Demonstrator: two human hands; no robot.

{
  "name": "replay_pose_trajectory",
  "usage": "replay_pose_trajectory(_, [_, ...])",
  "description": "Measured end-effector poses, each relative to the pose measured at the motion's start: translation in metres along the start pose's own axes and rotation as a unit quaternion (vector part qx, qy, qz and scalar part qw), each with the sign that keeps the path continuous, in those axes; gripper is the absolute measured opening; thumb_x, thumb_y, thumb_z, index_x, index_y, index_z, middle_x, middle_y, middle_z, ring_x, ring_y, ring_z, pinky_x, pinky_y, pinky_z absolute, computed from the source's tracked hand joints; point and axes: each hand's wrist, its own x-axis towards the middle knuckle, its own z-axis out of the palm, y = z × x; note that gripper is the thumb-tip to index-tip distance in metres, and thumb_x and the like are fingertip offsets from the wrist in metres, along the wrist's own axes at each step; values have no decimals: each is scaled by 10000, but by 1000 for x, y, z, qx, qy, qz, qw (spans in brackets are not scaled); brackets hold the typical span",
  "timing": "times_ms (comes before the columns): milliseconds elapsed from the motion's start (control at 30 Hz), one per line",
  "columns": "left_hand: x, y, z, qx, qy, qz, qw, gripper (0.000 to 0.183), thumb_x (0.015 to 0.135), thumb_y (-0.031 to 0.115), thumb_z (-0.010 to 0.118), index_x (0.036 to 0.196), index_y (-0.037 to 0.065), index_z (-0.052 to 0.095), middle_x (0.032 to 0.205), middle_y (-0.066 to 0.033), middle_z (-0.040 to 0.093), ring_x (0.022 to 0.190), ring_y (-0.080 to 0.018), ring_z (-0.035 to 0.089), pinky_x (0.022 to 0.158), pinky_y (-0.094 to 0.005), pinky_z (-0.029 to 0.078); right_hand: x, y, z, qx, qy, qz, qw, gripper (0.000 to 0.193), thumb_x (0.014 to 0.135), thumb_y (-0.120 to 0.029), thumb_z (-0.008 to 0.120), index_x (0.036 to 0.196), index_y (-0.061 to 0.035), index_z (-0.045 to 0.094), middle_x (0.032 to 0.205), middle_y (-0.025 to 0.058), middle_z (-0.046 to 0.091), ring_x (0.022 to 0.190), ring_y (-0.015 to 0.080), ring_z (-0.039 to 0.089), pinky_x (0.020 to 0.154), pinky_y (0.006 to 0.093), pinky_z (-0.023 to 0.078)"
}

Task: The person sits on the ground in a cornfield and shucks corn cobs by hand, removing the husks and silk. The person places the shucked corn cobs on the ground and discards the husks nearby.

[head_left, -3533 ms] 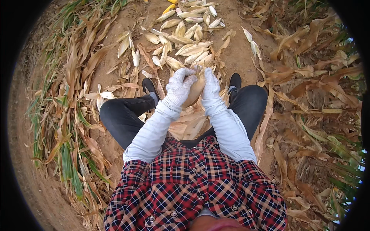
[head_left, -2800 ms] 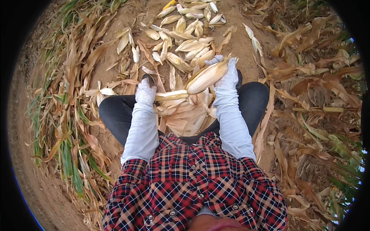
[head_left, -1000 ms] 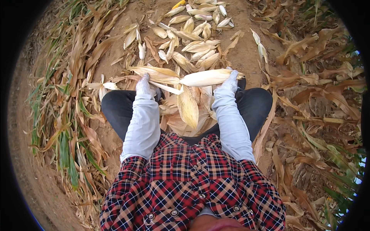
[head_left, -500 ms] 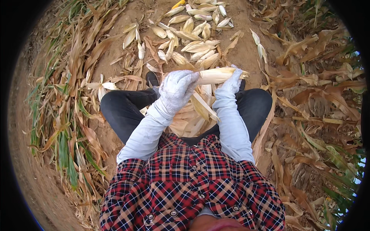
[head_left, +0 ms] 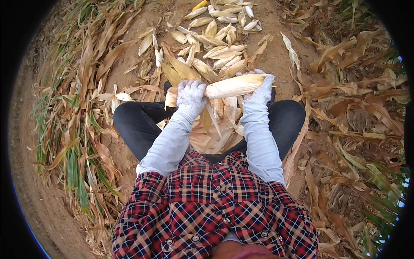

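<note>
A corn ear (head_left: 235, 86) in pale husk lies level between my gloved hands, above my bent legs. My right hand (head_left: 261, 91) is closed around its right end. At the ear's left end, my left hand (head_left: 191, 95) is closed on loose husk leaves (head_left: 171, 97). A wider yellowish leaf (head_left: 181, 70) fans out above that hand, and a thin strip hangs below it. Whether these leaves are still joined to the ear, I cannot tell. Pulled-off husks (head_left: 211, 136) lie on the ground between my legs.
Several husk-covered corn ears (head_left: 220, 41) lie in a loose pile on the bare soil ahead, with a bare yellow ear (head_left: 199, 5) at its far end. Dry stalks and leaves (head_left: 92, 77) border the left side, and more leaves (head_left: 358, 99) cover the right.
My left hand has shifted slightly left and down, and its back now faces up. Husk leaves now spread out beyond it. My right hand still holds the ear's right end.
</note>
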Motion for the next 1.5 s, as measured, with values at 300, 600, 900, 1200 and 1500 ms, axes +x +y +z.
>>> replay_pose_trajectory(300, [-6, 2, -12, -186, -84, -63, 977, 332, 847, 328, 735, 1124, 148, 710, 1072, -160, 735, 1085, -385, 693, 954, -509, 542, 10, 1, -8, -20, 6, 2, 1000, 579, 1039, -581, 573, 1170, -19, 611, 1041, 153, 673, 931, 357, 694, 890, 592, 615])
replay_pose_trajectory(600, [-16, -18, -5, -102, -5, 112, 988, 558, 782, 287, 821, 1292, 119, 669, 1298, -108, 667, 1349, -323, 546, 1187, -493, 376, 21, 11, -25, -43, 49, 50, 997, 223, 1009, -265, 718, 1073, -53, 695, 984, 93, 717, 876, 259, 715, 758, 424, 623])
replay_pose_trajectory(900, [-19, 6, -4, -251, -313, -59, 914, 577, 908, 448, 699, 1378, 120, 628, 1272, -214, 712, 1193, -400, 678, 1007, -478, 538, -7, 1, -4, -180, 16, -3, 983, 261, 983, -272, 734, 1107, -43, 723, 1014, 78, 705, 883, 201, 696, 779, 342, 585])
replay_pose_trajectory(1200, [13, 38, 17, -282, -356, -66, 888, 523, 979, 421, 635, 1413, 128, 617, 1357, -207, 680, 1241, -364, 666, 1052, -455, 521, -52, 39, -8, -326, -251, -37, 911, 376, 990, -147, 735, 1316, 19, 643, 1247, 101, 715, 1124, 179, 663, 997, 313, 518])
replay_pose_trajectory(1500, [-11, 10, 14, -342, -431, -71, 832, 484, 998, 372, 603, 1391, 90, 615, 1345, -210, 678, 1234, -359, 665, 1049, -442, 523, -77, 56, -18, -369, -474, -56, 797, 483, 949, -121, 766, 1368, 47, 593, 1321, 153, 666, 1194, 222, 645, 1078, 359, 495])
